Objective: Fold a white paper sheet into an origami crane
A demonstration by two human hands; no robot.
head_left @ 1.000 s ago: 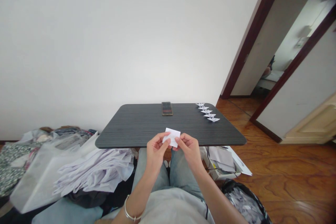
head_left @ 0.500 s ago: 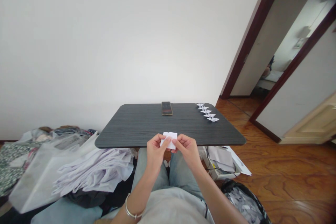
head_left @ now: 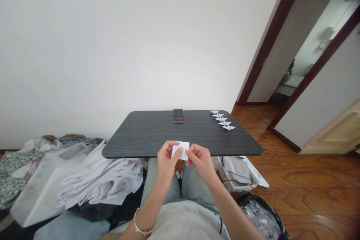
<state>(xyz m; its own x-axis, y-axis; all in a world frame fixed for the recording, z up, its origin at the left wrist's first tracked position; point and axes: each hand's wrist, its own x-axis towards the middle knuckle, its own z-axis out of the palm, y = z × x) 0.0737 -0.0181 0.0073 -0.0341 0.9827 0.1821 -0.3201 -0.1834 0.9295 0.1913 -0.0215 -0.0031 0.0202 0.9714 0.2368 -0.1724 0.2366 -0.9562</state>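
Small white folded paper (head_left: 182,150) held up over the near edge of the dark table (head_left: 135,138), just above the lap. Pinched at its nine o'clock side by the left hand (head_left: 166,160), thumb and forefinger closed narrow on the edge, other fingers curled behind (thin silver bracelet (head_left: 140,228) on that wrist). Pinched at its five o'clock corner by the right hand (head_left: 201,160), fingertips likewise tight on the sheet. Both hands close together, nearly meeting beneath the paper.

At twelve o'clock from the paper, by the table's far edge: a dark flat slab (head_left: 179,116), probably a phone, too small to tell for sure. At one o'clock, toward the far right corner: a diagonal row of small white folded figures (head_left: 222,120), well apart from the hands.

At eight o'clock, off the table and lower down: a heap of crumpled white sheets (head_left: 104,185), just beside a clear bag (head_left: 42,191). At four o'clock, under the table's right end: loose papers (head_left: 239,172). Nearer, at five o'clock: a dark bin (head_left: 263,219) with pale scraps inside.
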